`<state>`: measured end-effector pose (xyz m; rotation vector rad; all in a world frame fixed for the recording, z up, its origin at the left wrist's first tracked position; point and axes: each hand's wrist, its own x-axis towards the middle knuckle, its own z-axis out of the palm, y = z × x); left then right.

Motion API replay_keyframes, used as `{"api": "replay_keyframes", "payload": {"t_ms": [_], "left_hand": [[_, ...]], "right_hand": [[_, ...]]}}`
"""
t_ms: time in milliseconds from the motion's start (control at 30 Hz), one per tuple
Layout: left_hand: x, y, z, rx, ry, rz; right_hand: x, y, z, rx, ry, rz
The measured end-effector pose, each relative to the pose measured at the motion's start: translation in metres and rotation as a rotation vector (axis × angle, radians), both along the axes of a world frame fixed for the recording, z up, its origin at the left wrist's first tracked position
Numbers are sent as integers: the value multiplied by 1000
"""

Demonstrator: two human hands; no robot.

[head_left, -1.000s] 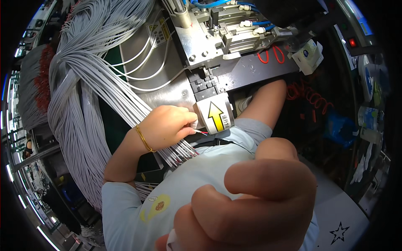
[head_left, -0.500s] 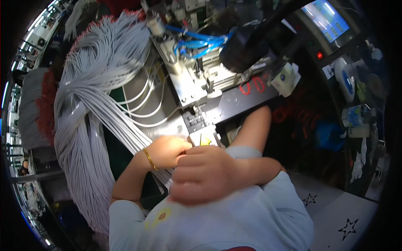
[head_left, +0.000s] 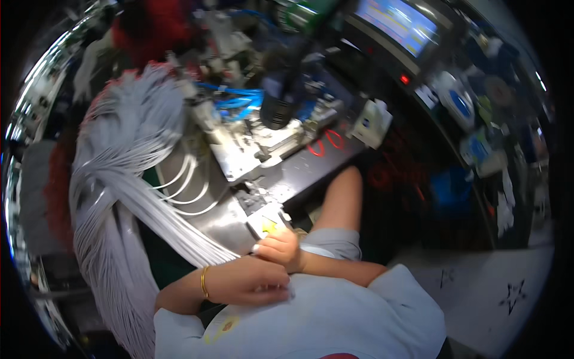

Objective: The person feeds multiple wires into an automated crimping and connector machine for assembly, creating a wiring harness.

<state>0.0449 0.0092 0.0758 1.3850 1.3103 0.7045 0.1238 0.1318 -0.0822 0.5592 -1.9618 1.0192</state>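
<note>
My left hand [head_left: 248,280], with a gold bracelet on the wrist, is held in front of my shirt. Its fingers curl inward, smeared by motion, and whatever they may hold cannot be made out. Just beyond it my right hand [head_left: 281,250] is closed, its fingers bent toward the left; a small white spot shows at its fingertips. The long bundle of grey-white cables [head_left: 173,218] runs down to my left hand, where its near end is hidden. Close beyond my right hand sits a small bench fixture [head_left: 263,220] with a yellow mark.
A brightly lit machine [head_left: 239,152] with blue air tubes [head_left: 239,102] stands ahead, under a dark lamp head [head_left: 278,105]. Red rings [head_left: 326,143] and a white carton [head_left: 372,122] are right of it. A screen [head_left: 400,27] is at upper right, bottles [head_left: 457,99] below it.
The hands have traded places: my right hand moved forward to the fixture, while my left drew back toward my shirt. The whole view has shifted, with bench things now further left.
</note>
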Motion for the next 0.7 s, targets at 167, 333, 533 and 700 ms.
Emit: {"api": "replay_keyframes", "payload": {"t_ms": [167,333,533,700], "left_hand": [[0,2,16,120,-68,1],[-2,-4,8,189,-303,-57],[-9,-6,8,197,-280,-44],[-19,-5,6,158,-214,-62]], "right_hand": [[3,-1,-4,78,42,-48],[3,-4,-1,98,37,-105],[5,-6,2,126,60,-106],[5,0,5,175,-8,-85]]}}
